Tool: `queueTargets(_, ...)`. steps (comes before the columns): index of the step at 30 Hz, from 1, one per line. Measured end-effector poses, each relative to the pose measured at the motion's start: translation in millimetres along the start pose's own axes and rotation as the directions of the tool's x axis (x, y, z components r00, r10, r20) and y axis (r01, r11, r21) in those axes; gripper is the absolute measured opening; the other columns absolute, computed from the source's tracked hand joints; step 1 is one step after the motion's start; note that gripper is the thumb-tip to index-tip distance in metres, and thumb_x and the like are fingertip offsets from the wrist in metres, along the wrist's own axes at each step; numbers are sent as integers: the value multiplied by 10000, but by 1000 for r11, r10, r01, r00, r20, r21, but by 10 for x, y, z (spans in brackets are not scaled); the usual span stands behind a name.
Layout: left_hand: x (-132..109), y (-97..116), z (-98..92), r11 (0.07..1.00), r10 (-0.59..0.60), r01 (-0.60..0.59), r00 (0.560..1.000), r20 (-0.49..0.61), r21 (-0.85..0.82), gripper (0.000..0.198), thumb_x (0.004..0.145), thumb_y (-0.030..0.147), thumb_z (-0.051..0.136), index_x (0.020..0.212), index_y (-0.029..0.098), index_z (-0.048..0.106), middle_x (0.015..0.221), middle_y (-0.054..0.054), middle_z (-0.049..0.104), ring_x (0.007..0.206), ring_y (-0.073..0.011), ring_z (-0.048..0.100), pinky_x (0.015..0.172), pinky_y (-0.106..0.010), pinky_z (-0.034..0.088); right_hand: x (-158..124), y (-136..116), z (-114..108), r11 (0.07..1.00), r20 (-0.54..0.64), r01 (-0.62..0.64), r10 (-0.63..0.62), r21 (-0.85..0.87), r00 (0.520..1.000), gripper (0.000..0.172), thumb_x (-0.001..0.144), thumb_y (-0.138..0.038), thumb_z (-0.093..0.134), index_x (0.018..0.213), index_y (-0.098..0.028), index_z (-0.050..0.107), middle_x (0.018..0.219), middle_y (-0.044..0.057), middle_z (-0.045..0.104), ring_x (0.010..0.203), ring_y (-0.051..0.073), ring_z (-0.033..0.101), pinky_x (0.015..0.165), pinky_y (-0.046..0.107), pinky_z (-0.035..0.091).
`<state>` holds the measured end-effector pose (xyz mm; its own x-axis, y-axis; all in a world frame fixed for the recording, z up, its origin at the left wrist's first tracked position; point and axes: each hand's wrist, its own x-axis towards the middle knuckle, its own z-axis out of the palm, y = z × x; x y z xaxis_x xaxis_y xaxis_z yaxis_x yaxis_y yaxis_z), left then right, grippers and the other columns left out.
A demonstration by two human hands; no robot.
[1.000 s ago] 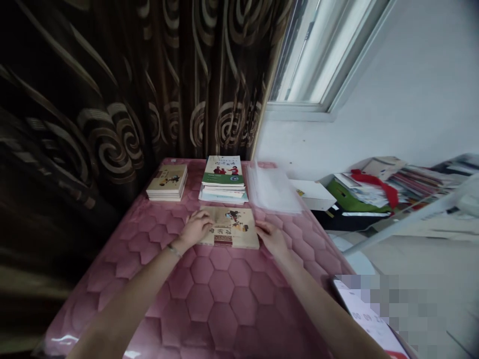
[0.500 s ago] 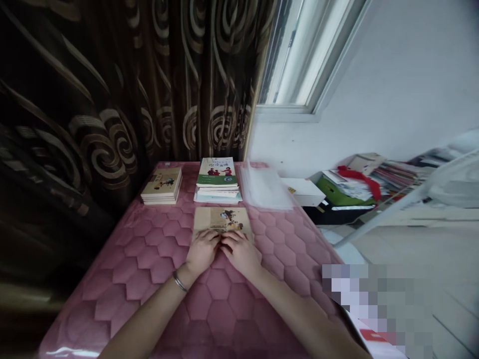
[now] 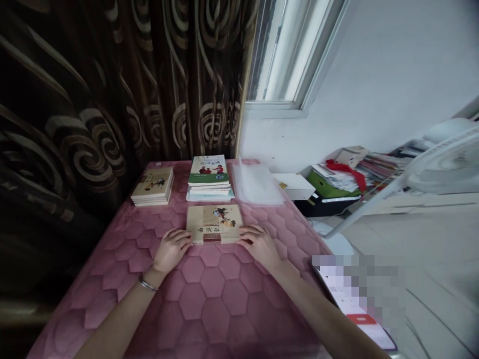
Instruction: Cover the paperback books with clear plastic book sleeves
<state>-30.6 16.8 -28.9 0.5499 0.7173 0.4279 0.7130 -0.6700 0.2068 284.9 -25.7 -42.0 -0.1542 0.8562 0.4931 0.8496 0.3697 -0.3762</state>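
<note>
A tan book with dark lettering and small painted figures on its cover lies on the pink padded-look table. My left hand grips its left edge near the front corner, fingers bent together. At the opposite edge, my right hand pinches the book's right side, thumb low and fingers on top. Beyond the book stands a pile of books topped by a green and white cover. A stack of similar tan books sits at the back left.
Clear plastic sheets lie at the back right of the table, beside a white box. A white fan stands to the right. Near the right edge is a phone, partly blurred out. A dark patterned curtain hangs behind.
My hands have parted from the middle of the book's front edge to its left and right sides, uncovering the lettering. The whole view has shifted slightly.
</note>
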Motion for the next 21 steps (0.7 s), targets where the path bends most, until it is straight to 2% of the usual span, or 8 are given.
queueTargets(6,-47,-117,52,990,-65,59,997,-45,-132,130,841,242,608,769,249,717,1025,-30,738,997,-188,652,957,-386,481,-27,93,-22,999,24,16,-17,38,1000,66,809,-237,688,768,-258,736,1021,19,731,1064,224,595,931,403,449)
queueTargets(10,-71,-78,36,983,-112,104,993,-43,-151,184,853,212,556,761,246,713,1050,-37,726,989,-184,650,950,-368,493,0,67,-98,997,41,72,-73,33,996,92,830,-230,654,792,-258,733,1048,27,720,1052,226,590,923,412,450)
queueTargets(13,-58,101,-21,988,-151,150,987,-45,-22,192,840,166,547,800,239,719,1057,-52,717,1058,-231,611,991,-430,443,149,17,-177,992,105,128,-129,15,986,168,854,-246,610,728,-233,719,1053,51,706,1031,230,592,917,405,450)
queueTargets(15,-43,287,-46,972,-217,220,975,-50,86,216,839,137,525,869,230,717,1100,-71,696,1100,-268,580,1016,-483,394,340,-20,-176,991,157,136,-135,10,978,184,872,-251,575,766,-217,721,1088,70,684,1012,219,605,909,382,458)
queueTargets(18,-35,598,-25,938,-301,301,953,-22,170,282,828,95,490,980,213,696,1141,-108,668,1078,-303,579,1022,-533,349,714,-76,-49,993,229,116,-108,-19,967,208,882,-257,556,1027,-227,701,1187,76,643,1066,212,598,937,361,449)
queueTargets(21,-67,862,68,914,-395,392,919,13,106,321,827,127,496,1098,201,651,1197,-148,626,1105,-332,556,976,-531,386,1074,-126,162,993,336,76,-41,-92,941,323,876,-300,570,1191,-265,632,1264,68,614,1158,238,559,985,379,421)
